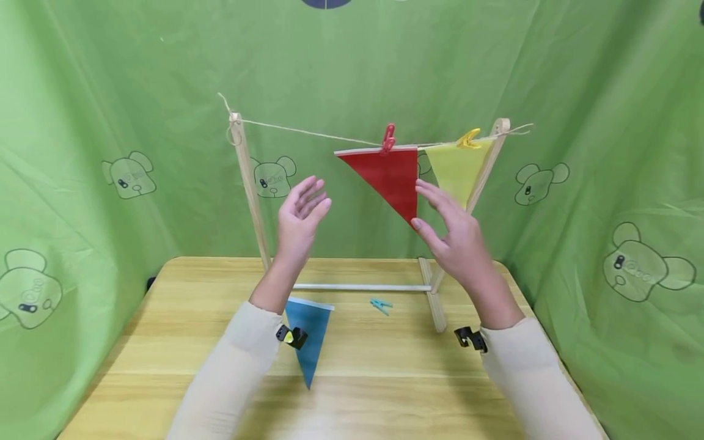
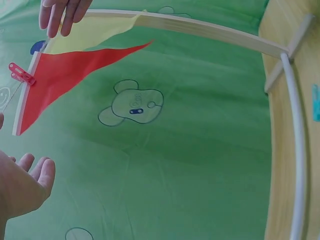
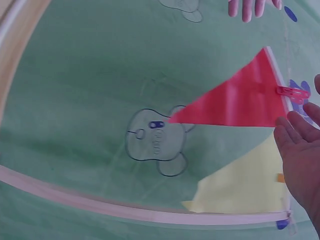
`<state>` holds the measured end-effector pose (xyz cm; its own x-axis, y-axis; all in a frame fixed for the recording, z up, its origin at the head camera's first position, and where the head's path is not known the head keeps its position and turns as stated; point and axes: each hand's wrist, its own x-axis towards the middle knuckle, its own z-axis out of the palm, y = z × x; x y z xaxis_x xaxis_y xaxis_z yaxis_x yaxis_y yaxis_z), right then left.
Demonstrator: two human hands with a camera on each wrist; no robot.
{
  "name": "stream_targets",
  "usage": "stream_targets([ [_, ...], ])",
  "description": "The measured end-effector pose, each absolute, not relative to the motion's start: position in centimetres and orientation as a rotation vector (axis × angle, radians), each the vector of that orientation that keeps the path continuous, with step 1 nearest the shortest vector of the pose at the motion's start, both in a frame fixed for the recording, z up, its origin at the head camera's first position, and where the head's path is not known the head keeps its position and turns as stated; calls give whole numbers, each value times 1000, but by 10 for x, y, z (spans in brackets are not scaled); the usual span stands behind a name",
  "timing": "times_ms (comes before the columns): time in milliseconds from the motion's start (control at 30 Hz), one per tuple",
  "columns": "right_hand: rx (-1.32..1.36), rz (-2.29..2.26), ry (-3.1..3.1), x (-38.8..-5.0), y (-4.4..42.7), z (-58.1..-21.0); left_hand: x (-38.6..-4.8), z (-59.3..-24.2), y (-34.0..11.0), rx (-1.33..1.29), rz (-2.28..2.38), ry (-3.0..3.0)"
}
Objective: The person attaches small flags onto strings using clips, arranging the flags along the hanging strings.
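Red pennant [image 1: 393,177] hangs between left hand [image 1: 299,214], loosely spread, apart from it, and right hand [image 1: 455,232], thumb and fingers spread at its edge; contact unclear.

A wrist mount [image 1: 299,338] partly hides the blue pennant [image 1: 316,336]; the left wrist view crops the teal clip [image 2: 316,103].

A red clothespin [image 2: 22,75] grips the white edge of the red flag [image 2: 60,80], and the left hand [image 2: 22,187] lies below that flag in this view, apart from it. Above the red flag are a pale yellow flag [image 2: 100,31] and the right hand's [image 2: 70,12] lowered fingers; well to its right, beyond the green cloth [image 2: 200,135], runs a white bar [image 2: 297,145], with a partly visible turquoise clothespin [image 2: 316,102] farther out.
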<state>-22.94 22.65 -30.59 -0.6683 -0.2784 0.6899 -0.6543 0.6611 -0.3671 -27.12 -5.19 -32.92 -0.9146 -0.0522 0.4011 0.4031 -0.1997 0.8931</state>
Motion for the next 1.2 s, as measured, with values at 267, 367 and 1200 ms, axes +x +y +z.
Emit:
stream_targets([
  [267, 739, 912, -2223, -232, 229, -343, -265, -350, -62, -429, -2131, -1848],
  [367, 728, 961, -2231, -232, 228, -357, -262, -359, -67, -434, -2103, -1888],
  [1200, 521, 1071, -2461, -241, 247, -473, -239, -452, -113, -349, -1916, -2234],
])
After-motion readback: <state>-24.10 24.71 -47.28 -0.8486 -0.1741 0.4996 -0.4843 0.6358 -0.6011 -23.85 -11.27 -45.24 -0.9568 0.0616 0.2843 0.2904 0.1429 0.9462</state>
